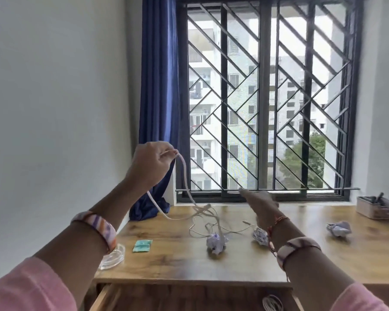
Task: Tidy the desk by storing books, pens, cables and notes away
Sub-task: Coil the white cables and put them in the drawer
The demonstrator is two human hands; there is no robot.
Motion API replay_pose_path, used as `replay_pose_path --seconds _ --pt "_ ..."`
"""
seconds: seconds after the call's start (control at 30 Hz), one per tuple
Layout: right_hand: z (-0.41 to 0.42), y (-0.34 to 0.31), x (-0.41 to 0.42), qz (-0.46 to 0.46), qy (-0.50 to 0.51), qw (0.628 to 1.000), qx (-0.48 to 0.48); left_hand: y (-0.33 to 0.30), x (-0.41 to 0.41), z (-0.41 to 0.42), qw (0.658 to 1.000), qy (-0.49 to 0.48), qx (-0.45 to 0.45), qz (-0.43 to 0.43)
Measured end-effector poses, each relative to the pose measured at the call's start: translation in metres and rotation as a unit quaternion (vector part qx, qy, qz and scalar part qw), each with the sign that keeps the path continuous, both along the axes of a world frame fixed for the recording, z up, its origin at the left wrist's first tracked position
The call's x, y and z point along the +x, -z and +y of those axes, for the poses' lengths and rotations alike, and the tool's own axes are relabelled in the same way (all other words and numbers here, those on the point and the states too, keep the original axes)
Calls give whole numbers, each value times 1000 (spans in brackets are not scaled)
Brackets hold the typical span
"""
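- The flat white cable point(185, 176) hangs from the left hand point(151, 163), which is raised well above the desk and pinches one end between thumb and fingers. It droops in a loop, and the rest trails down into a loose tangle on the wooden desk point(177, 259), near the back edge around the middle.
- The right hand point(259, 204) is stretched out over the desk just beside that tangle, blurry. It looks loosely open with a finger pointing forward, holding nothing as far as I can see.
- Three crumpled white paper balls sit on the desk: one point(216, 241) touching the tangle's lower end, one point(260, 235) partly hidden behind the right wrist, and one point(339, 228) toward the right edge.
- A small teal packet point(142, 245) lies near the left edge, with a clear glass dish point(112, 258) beside it at the front left corner.
- A beige rectangular box with pens point(377, 206) sits at the back right corner.
- The wooden drawer point(189, 297) under the front edge is pulled open, with a coiled white cable point(272, 303) inside on the right.
- Behind the desk there's a blue curtain point(158, 97) and a barred window point(265, 97).
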State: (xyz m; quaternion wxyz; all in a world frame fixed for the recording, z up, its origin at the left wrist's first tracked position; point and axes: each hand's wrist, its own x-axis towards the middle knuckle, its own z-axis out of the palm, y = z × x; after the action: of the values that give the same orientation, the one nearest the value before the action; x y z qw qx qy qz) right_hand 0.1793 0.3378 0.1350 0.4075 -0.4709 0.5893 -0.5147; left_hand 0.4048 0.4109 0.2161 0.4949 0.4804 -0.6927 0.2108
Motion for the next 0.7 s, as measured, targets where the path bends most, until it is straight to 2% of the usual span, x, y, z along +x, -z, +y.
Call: replay_pose_path --seconds 0.03,0.07,0.1,0.13,0.17,0.23,0.3,0.33,0.37,0.4,0.43,0.47,0.5,0.53,0.63,0.7 --pt "11 -6 11 33 -69 995 -59 -4 -13 -1 999 41 30 -16" --pt "25 -18 23 24 -185 977 -106 -7 -27 -3 995 70 45 -46" --pt "39 -27 33 7 -299 944 -140 -9 -39 -6 992 83 44 -84" --pt "47 -32 40 -16 -358 918 -169 -12 -47 -7 989 79 32 -124" --pt "50 -35 42 -56 -374 908 -182 -17 -52 -6 983 52 7 -174" --pt "44 -38 31 -131 -307 920 -205 -26 -44 -3 954 -19 -78 -288" --pt "34 -39 8 -127 -192 943 -241 -29 -18 -4 912 -93 -138 -374" --pt "29 -40 -5 -116 -143 948 -260 -26 -3 -5 903 -146 -149 -375" --pt "26 -42 -17 -113 -98 951 -269 -21 14 -9 913 -206 -139 -324" --pt "24 -44 -29 -129 -62 954 -265 -15 30 -11 934 -260 -100 -223" --pt "23 -44 -39 -151 -36 954 -256 -6 40 -12 955 -281 -29 -86" --pt "22 -44 -47 -170 -25 953 -250 3 44 -13 963 -260 50 47" --pt "24 -45 -52 -188 -26 951 -246 10 41 -14 960 -198 117 158" --pt "26 -46 -55 -199 -30 949 -241 16 34 -18 953 -140 160 218" --pt "22 -43 -61 -237 -20 943 -234 21 6 -20 917 -28 321 237" --pt "17 -38 -70 -241 -6 944 -225 19 -5 -13 847 120 482 191"
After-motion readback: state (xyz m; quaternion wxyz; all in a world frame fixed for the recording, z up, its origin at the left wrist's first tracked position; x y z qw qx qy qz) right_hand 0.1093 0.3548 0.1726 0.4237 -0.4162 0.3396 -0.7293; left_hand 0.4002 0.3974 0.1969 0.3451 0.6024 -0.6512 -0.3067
